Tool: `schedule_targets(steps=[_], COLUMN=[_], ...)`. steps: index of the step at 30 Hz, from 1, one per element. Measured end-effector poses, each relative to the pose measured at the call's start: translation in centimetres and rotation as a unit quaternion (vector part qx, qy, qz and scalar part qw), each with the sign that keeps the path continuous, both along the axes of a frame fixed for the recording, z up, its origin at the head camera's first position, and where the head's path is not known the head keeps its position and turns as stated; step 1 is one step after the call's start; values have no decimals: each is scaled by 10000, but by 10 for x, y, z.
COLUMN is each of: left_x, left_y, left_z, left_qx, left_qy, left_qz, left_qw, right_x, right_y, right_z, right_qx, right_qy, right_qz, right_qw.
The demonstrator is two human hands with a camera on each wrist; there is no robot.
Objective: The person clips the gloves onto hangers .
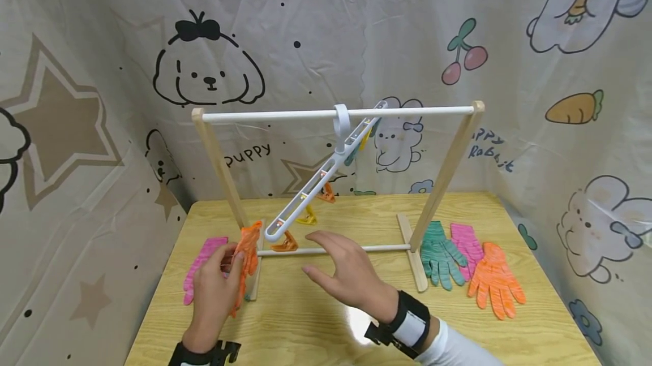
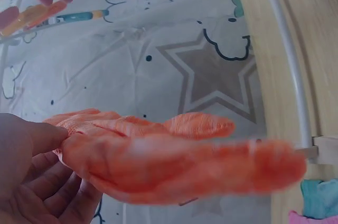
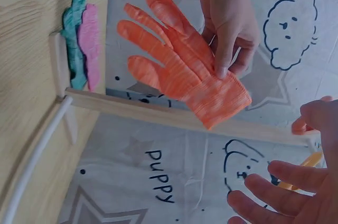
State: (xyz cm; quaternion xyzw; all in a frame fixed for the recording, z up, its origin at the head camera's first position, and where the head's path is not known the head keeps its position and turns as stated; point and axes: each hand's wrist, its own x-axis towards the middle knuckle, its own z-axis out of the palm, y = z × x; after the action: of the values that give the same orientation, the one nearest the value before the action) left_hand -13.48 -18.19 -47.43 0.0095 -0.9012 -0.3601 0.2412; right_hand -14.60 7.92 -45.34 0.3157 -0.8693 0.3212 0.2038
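My left hand (image 1: 216,287) pinches an orange knitted glove (image 1: 248,247) between thumb and fingers. In the right wrist view the thumb grips the glove (image 3: 182,71) near its cuff, its fingers spreading away. Beside it, my right hand (image 1: 351,270) is held in the air with fingers apart and nothing in them. A white clip hanger (image 1: 340,158) hangs tilted from the rack's white bar (image 1: 275,115), its near end low. From it dangle an orange clip (image 1: 285,242) between my hands, a yellow clip (image 1: 308,216) and another orange clip (image 1: 327,193).
The wooden rack (image 1: 442,185) stands on the table (image 1: 305,326). At its right lie a green glove (image 1: 438,250), a pink glove (image 1: 464,241) and an orange glove (image 1: 496,281). Another pink glove (image 1: 198,270) lies by the left post. Patterned cloth (image 1: 316,32) hangs behind.
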Motion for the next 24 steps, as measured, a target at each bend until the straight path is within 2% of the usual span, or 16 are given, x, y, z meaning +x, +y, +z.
schedule_targets(steps=[5,11,18,24], left_x=[5,10,12,15], left_y=[3,7,11,12], left_z=[8,14,18,18], left_qx=[22,85,44,30], left_qy=[-76,75,282,275], left_qz=[-77,-275,-518,-610], left_qw=[9999,9996,9982,9978], right_x=[1,2,2,2], right_y=[-4,-10,-19,-26], right_z=[9,18,25,30], right_qx=[-65,-138,-295,-422], right_qy=[160,193,624,771], right_qz=[133,240,232,126], right_qw=[9998,9994,9973,9961])
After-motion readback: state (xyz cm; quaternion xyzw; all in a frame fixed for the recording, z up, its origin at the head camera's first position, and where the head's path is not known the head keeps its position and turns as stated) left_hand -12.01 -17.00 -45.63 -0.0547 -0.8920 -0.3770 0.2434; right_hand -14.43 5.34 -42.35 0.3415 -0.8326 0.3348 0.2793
